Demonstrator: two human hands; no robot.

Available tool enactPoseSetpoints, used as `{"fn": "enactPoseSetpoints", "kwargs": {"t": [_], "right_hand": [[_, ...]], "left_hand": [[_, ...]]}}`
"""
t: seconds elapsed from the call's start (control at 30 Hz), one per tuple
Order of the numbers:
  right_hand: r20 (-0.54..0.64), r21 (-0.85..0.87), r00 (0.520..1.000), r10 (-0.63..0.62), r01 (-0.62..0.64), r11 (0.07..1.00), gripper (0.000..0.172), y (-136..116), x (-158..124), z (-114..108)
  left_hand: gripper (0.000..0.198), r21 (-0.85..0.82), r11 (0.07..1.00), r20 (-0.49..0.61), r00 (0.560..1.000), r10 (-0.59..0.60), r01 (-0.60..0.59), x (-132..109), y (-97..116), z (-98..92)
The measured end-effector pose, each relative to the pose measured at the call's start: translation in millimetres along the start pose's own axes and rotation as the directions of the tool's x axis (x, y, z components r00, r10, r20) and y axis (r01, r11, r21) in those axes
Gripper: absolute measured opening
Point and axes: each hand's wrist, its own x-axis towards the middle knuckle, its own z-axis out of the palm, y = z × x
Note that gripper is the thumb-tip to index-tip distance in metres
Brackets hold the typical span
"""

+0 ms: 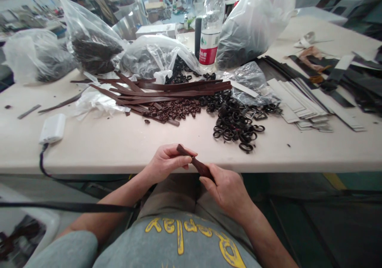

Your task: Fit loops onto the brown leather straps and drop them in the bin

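Left grip (pixel 167 161), right grip (pixel 227 185) holding brown strap (pixel 201 168); black loops (pixel 228 132) on table (pixel 119 146).

Long flat brown strips (pixel 176 94) upper-middle on flat white tabletop (pixel 119 148); round black loops (pixel 231 121) right, clear plastic bottle (pixel 209 47) behind; slim brown piece (pixel 201 168) lower center.

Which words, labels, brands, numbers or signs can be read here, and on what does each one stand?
"Replay" (likely reading): yellow letters, upside down, on the grey shirt.
White characters on the red label of the bottle: too small and blurred to read.
Yellow marks at the lower edge: cut off, unreadable.
No other text can be made out.
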Motion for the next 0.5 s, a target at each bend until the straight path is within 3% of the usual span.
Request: {"fn": "enactPoseSetpoints", "kwargs": {"t": [0.27,0.5], "right_hand": [[-0.085,0.134,0.991,-0.107,0.118,0.984,0.032,-7.9,7.0,6.3],[-0.008,0.209,0.998,-0.058,0.058,0.976,0.032,-7.2,7.6,8.8]], "left_hand": [[0.029,-0.134,0.981,0.104,0.986,-0.13,0.143,-4.9,-14.0,11.0],[0.025,-0.173,0.977,0.156,0.983,-0.1,0.127,-4.8,-20.7,14.0]]}}
